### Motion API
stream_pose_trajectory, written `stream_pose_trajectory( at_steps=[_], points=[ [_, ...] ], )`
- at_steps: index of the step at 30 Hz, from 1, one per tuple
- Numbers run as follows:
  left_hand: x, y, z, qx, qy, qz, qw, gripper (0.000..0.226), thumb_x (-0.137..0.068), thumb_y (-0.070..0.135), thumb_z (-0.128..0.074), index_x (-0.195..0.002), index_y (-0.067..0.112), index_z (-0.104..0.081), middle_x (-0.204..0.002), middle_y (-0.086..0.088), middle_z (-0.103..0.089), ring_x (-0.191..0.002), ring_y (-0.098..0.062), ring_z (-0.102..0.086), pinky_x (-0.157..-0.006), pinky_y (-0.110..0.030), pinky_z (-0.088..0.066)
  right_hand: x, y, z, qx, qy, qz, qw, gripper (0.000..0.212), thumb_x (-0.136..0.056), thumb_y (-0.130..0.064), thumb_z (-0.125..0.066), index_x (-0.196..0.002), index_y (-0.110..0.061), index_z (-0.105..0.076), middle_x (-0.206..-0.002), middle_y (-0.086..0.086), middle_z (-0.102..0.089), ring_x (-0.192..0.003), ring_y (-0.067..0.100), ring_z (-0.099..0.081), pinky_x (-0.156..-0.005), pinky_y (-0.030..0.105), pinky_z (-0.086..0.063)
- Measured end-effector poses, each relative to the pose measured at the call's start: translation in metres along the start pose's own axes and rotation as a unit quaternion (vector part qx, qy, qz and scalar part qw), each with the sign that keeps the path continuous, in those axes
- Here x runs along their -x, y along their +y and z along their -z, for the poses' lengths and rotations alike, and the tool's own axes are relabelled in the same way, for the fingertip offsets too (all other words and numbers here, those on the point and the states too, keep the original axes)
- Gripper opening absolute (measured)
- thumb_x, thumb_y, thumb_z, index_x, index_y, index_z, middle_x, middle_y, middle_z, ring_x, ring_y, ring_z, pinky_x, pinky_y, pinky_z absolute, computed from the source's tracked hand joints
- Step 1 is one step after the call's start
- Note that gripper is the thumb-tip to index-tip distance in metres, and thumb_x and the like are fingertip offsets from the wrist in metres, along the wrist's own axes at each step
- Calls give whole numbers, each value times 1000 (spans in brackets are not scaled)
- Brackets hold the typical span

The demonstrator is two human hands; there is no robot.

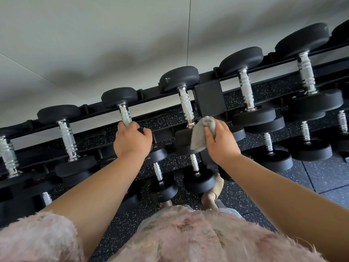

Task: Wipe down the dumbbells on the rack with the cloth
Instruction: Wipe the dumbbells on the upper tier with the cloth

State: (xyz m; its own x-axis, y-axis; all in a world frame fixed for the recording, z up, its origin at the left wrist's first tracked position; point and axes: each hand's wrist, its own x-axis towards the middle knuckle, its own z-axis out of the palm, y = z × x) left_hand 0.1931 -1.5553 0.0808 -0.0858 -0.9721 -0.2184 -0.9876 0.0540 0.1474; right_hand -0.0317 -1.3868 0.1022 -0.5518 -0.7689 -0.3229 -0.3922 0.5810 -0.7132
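A black rack (209,95) runs slantwise across the view with several black dumbbells with chrome handles on its top tier. My left hand (132,140) is closed around the lower end of one chrome handle (125,116). My right hand (221,140) holds a grey cloth (199,138) pressed against the near head (182,138) of the neighbouring dumbbell, whose handle (186,107) rises above the cloth. That head is partly hidden by the cloth.
More dumbbells (309,72) sit to the right and to the left (67,137), with lower tiers (198,178) underneath. A pale wall (94,44) stands behind the rack. Dark speckled rubber floor (245,201) lies below, with my feet (213,193) close to the rack.
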Motion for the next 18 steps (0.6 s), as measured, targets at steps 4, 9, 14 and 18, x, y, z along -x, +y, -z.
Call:
stream_pose_trajectory(
  at_steps=[4,9,14,18],
  points=[
    [0,1,-1,6,4,2,1000,34,-93,50,-54,-114,26,-68,-124,-3,-53,-91,-26,-56,-69,-37,-46,8,-15,-19,109,10,172,979,43,-107,-40,-49,-148,-27,-50,-146,1,-48,-139,23,-36,-122,43,-29],
    [0,1,0,5,4,-1,1000,34,-92,50,-53,-112,26,-67,-124,-2,-53,-90,-25,-58,-66,-37,-48,-7,-1,-14,15,-12,15,1000,56,-92,-67,-55,-139,-38,-50,-137,-6,-51,-127,14,-47,-107,35,-41],
    [-1,0,-2,-9,2,-1,1000,34,-93,50,-53,-113,25,-67,-125,-3,-52,-89,-25,-56,-66,-36,-45,-21,-13,-12,-129,-16,-159,979,37,-97,-65,-48,-111,-34,-62,-103,-1,-69,-86,15,-66,-69,29,-49],
    [0,1,-2,-8,2,2,1000,33,-94,49,-53,-113,26,-67,-125,-3,-52,-89,-22,-54,-68,-35,-43,-12,-29,-15,-33,2,-47,998,36,-102,-55,-50,-123,-27,-60,-121,-7,-56,-106,12,-57,-92,30,-49]
  ],
)
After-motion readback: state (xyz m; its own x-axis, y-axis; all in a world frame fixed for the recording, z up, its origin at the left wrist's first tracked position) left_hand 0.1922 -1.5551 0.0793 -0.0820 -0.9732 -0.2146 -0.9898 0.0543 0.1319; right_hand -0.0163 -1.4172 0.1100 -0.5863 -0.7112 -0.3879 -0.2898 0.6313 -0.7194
